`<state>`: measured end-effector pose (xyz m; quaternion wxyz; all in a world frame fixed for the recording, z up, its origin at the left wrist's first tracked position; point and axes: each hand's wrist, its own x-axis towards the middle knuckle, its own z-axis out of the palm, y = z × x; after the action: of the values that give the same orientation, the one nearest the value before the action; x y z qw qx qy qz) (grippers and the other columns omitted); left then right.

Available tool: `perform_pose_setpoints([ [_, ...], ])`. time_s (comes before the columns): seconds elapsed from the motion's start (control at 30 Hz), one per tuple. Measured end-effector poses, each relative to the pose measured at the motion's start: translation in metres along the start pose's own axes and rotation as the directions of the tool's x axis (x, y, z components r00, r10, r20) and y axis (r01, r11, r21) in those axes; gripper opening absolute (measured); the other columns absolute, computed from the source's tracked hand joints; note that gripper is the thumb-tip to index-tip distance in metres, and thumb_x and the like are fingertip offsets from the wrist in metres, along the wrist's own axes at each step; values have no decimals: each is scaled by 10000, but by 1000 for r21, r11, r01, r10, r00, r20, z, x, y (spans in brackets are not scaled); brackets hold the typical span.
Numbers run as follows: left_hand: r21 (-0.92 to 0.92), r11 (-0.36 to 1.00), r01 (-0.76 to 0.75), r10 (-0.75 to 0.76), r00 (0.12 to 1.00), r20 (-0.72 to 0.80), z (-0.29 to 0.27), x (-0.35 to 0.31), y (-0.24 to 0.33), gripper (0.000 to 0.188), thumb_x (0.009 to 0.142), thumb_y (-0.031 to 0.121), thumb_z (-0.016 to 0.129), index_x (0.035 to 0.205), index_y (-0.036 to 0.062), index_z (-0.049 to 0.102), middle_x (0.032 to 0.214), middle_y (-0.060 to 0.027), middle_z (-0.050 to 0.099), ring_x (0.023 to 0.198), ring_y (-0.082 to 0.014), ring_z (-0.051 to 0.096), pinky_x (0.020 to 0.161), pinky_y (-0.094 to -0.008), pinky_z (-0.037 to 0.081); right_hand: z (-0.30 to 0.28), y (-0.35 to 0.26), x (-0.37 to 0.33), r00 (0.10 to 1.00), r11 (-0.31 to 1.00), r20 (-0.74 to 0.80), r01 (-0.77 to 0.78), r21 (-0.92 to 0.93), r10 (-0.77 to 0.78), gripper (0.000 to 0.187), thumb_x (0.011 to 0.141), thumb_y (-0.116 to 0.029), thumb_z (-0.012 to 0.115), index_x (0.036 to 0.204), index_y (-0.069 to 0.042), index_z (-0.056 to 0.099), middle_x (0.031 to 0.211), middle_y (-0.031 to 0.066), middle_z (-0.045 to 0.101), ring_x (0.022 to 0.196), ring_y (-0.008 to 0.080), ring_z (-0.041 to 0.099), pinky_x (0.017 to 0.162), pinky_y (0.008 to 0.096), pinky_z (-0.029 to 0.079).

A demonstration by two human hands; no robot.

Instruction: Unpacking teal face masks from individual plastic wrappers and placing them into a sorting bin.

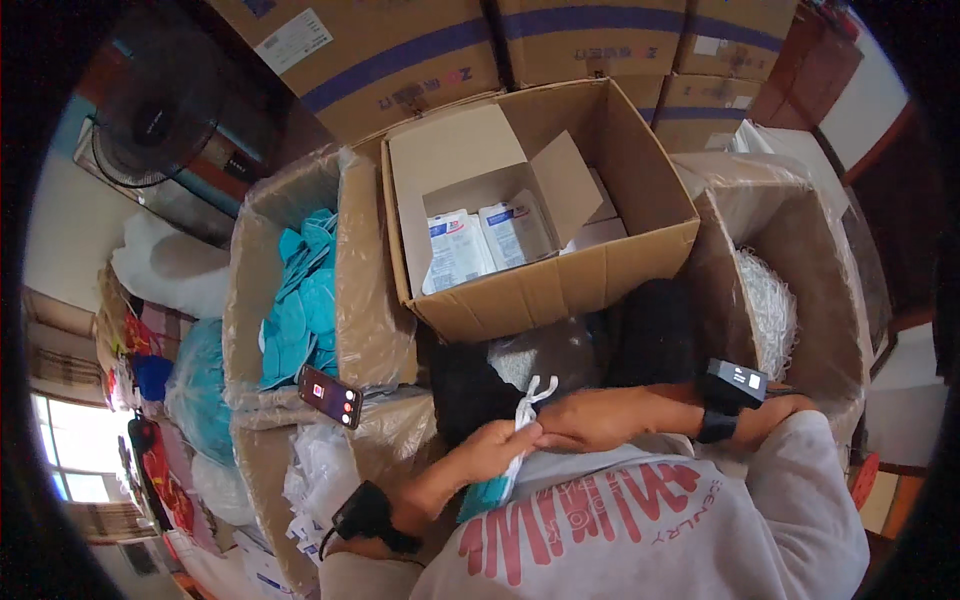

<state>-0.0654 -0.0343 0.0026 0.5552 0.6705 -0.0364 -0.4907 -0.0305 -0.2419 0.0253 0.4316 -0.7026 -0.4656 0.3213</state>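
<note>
My left hand (492, 449) and my right hand (562, 422) meet in front of my chest. The left is closed around a bunch of white straps (532, 398), whose loose ends stick up above the fingers. Right beside it, my right hand is closed too, its fingertips at the same straps and partly hidden. Below the left hand hangs a teal fabric piece (486, 497), resting against my grey sweatshirt; how the straps join it is hard to see.
An open carton (545, 290) with white printed packets (460, 245) stands ahead. On the left, a plastic-lined box holds teal pieces (300, 310); a phone (331, 397) lies on its near edge. A right-hand box holds white straps (768, 310). Stacked cartons (590, 30) stand behind.
</note>
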Motion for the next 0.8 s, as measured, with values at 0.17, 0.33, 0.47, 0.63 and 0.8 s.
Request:
perform_pose_setpoints([
  [0.17,170,953,-251,234,966,110,28,2,-12,388,887,356,443,929,3,599,785,-82,586,732,-170,543,683,-302,427,-16,-9,-36,961,998,273,-50,49,35,235,907,-216,406,882,3,488,825,190,524,782,345,518,687,396,407],
  [0.33,468,825,-317,191,936,296,37,9,-6,365,881,326,436,928,2,598,879,-172,594,843,-261,575,773,-347,426,-33,-17,-78,869,951,489,-215,221,83,185,905,-133,374,929,9,490,865,180,546,800,250,530,716,347,410],
  [0.47,393,899,-196,123,972,202,19,-16,-9,353,882,317,436,912,4,595,866,-165,595,828,-249,573,764,-341,427,-44,-20,-97,821,893,558,-337,299,123,183,903,-105,359,955,19,484,879,173,558,809,199,516,725,326,406],
  [0.63,273,961,-52,28,995,93,-7,-46,-14,339,882,305,435,892,5,592,850,-157,595,809,-233,570,753,-333,429,-50,-30,-116,865,881,469,-352,317,177,196,917,-129,350,929,30,465,812,157,538,753,192,485,703,321,398],
  [0.8,228,974,-17,6,999,48,-12,-57,-12,326,882,294,435,872,7,589,833,-149,595,790,-218,568,743,-326,431,-54,-36,-129,841,862,485,-414,293,239,229,931,-175,351,915,27,457,761,146,503,726,175,452,689,309,389],
])
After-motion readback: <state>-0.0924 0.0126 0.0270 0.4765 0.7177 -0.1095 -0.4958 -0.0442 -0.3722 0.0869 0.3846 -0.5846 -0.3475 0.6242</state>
